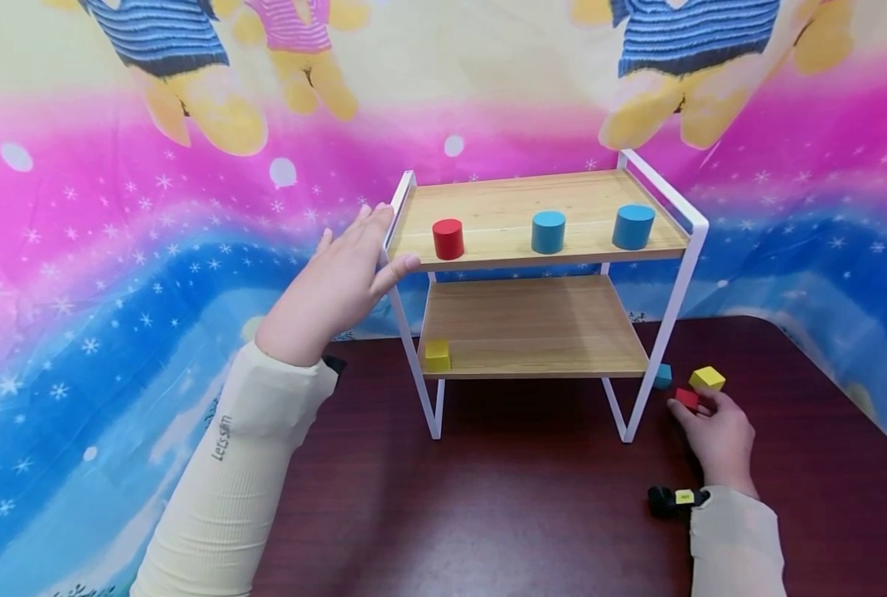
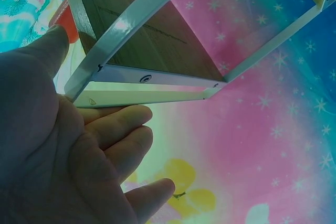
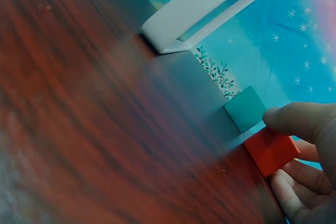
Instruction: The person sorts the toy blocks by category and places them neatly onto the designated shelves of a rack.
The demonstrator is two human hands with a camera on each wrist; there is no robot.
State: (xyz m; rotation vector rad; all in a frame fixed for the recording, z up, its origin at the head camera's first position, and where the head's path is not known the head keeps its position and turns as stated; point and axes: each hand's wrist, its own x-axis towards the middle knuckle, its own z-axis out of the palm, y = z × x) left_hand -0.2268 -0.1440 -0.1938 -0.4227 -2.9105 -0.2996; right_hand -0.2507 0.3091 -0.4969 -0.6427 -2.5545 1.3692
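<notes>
A small two-tier shelf rack with a wooden upper board (image 1: 488, 203) and white metal frame stands on the table. My left hand (image 1: 332, 286) is at the rack's upper left side, fingers extended along the white rail (image 2: 121, 30) and thumb spread toward the front. Down at the right, my right hand (image 1: 719, 439) pinches a red cube (image 3: 270, 150) between thumb and fingers, at the tabletop. Right beside it sit a blue-green cube (image 3: 245, 109) and a yellow cube (image 1: 707, 379). On the upper board stand a red cylinder (image 1: 448, 240) and two blue cylinders, one mid-right (image 1: 548, 233) and one far right (image 1: 633, 228).
A yellow cube (image 1: 438, 356) rests at the left front corner of the lower board (image 1: 533, 323). The rack's right front leg (image 1: 656, 356) stands just left of the loose cubes. Behind the dark reddish table (image 1: 488, 497) hangs a patterned cloth (image 1: 152, 207).
</notes>
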